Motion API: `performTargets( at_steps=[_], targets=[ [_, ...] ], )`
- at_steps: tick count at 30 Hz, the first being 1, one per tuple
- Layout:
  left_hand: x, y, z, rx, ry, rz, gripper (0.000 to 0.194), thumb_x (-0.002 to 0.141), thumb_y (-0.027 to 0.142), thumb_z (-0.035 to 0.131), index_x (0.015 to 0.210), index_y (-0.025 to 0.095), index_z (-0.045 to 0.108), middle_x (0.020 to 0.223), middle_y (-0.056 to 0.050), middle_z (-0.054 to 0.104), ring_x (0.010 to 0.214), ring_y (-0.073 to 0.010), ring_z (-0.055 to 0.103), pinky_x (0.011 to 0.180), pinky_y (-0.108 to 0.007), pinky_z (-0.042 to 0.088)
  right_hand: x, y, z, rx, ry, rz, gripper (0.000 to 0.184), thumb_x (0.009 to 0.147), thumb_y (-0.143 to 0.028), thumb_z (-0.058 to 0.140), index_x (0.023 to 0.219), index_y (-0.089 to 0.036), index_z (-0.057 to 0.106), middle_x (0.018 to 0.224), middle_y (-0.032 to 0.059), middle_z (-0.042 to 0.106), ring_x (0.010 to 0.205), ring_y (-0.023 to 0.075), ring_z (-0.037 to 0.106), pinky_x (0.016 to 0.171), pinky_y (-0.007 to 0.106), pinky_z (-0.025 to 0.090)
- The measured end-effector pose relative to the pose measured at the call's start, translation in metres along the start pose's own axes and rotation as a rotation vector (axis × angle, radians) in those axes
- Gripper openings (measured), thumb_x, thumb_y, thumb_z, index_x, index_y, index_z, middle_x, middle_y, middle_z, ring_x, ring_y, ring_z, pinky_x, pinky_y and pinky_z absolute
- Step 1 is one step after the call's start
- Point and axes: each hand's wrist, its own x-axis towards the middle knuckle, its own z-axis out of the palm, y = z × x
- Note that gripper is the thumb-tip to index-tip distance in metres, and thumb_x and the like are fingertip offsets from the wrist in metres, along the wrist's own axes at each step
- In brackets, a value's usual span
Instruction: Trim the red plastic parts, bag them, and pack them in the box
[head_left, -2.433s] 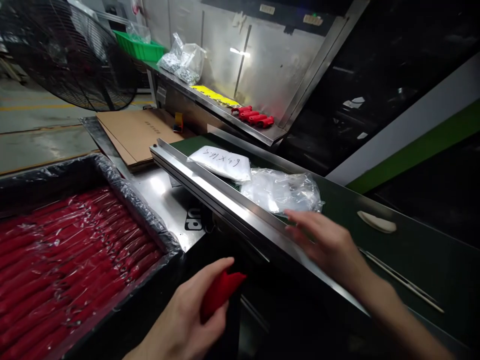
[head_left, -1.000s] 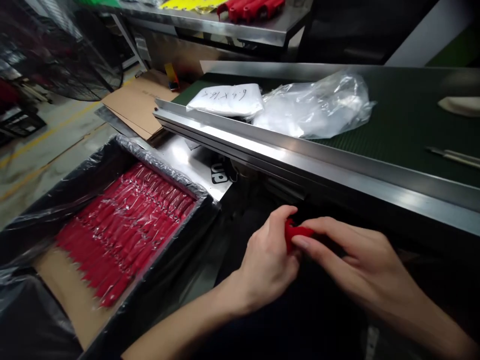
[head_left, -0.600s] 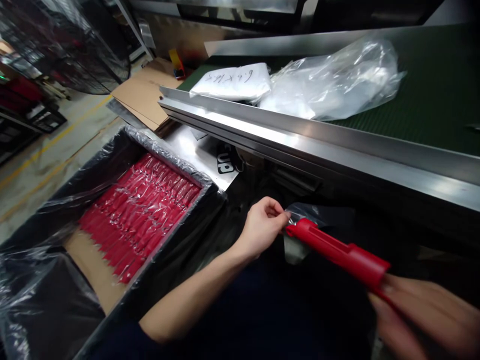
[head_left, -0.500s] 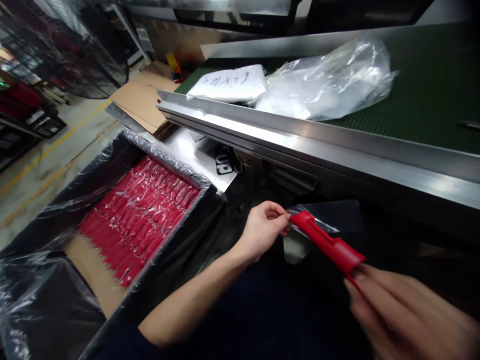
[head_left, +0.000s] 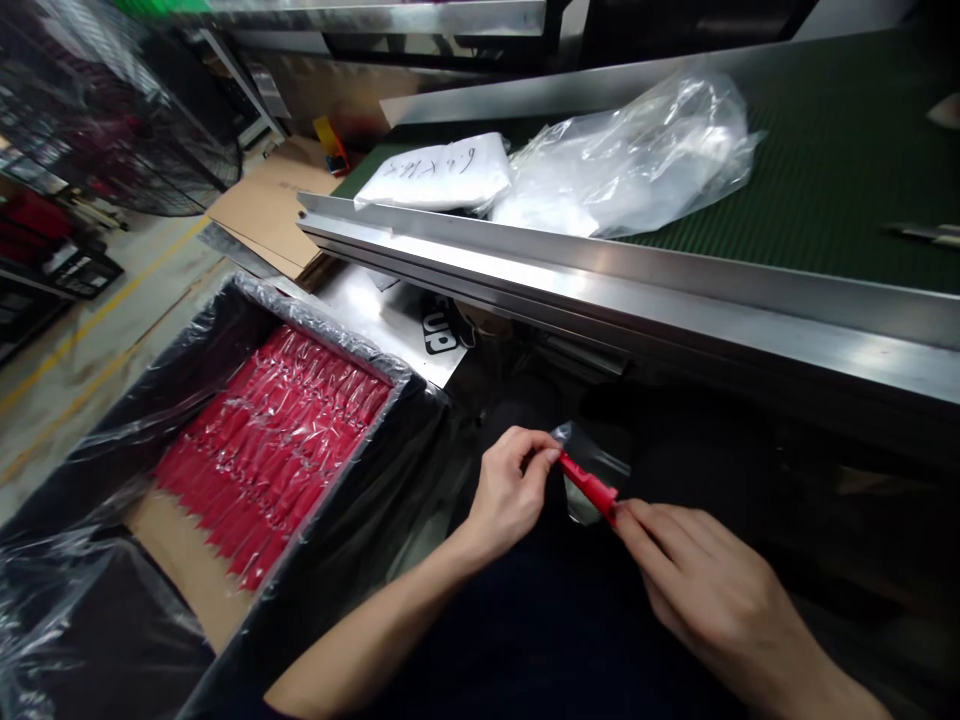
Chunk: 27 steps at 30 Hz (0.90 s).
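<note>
My left hand [head_left: 514,490] pinches the edge of a small clear plastic bag [head_left: 611,463] between thumb and fingers. A slim red plastic part [head_left: 589,487] slants from those fingertips down to my right hand [head_left: 697,570], which is closed on its lower end. The part's far end meets the bag at my left fingertips; how deep it sits inside I cannot tell. Left of my hands stands a box [head_left: 330,325] lined with dark plastic film. Rows of red parts in clear wrapping [head_left: 277,440] lie in it, above bare cardboard [head_left: 176,555].
A metal rail [head_left: 600,275] edges a green conveyor belt [head_left: 825,190] ahead of me. On the belt lie a white packet with handwriting [head_left: 435,170] and a crumpled clear bag [head_left: 637,160]. Cardboard sheets [head_left: 274,205] and a large fan [head_left: 150,130] are at the far left.
My right hand has moved left and inward with the red part, closer to my left hand. My left hand has dropped slightly, still pinching the bag. The view has shifted a little.
</note>
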Motion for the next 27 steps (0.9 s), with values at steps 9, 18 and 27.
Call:
performTargets(
  at_steps=[9, 18, 27],
  targets=[
    [-0.02, -0.014, 0.019, 0.011, 0.159, 0.026, 0.015, 0.096, 0.026, 0.049, 0.093, 0.016, 0.06, 0.089, -0.005, 0.064, 0.081, -0.0161, 0.06, 0.075, -0.028, 0.047, 0.019, -0.051, 0.049, 0.824, 0.496, 1.204, 0.018, 0.091, -0.032, 0.062, 0.103, -0.018, 0.064, 0.091, 0.0062, 0.073, 0.074, 0.019, 0.071, 0.065, 0.028, 0.059],
    [-0.023, 0.008, -0.006, 0.105, 0.024, 0.215, 0.016, 0.096, 0.024, 0.047, 0.087, 0.017, 0.059, 0.089, -0.006, 0.057, 0.084, -0.0169, 0.054, 0.079, -0.03, 0.044, 0.011, 0.003, 0.031, 0.221, 0.012, 0.173, 0.044, 0.087, -0.002, 0.051, 0.126, -0.022, 0.06, 0.139, 0.0134, 0.049, 0.124, 0.0318, 0.05, 0.092, 0.05, 0.052],
    [-0.039, 0.031, -0.057, 0.177, -0.218, 0.451, 0.052, 0.081, 0.029, 0.072, 0.129, 0.015, 0.055, 0.123, -0.016, 0.059, 0.115, -0.0282, 0.056, 0.102, -0.039, 0.044, 0.019, 0.005, 0.046, 0.529, 0.089, 0.146, 0.039, 0.086, -0.024, 0.06, 0.124, -0.032, 0.063, 0.113, 0.0038, 0.068, 0.093, 0.024, 0.069, 0.071, 0.032, 0.064]
  ],
)
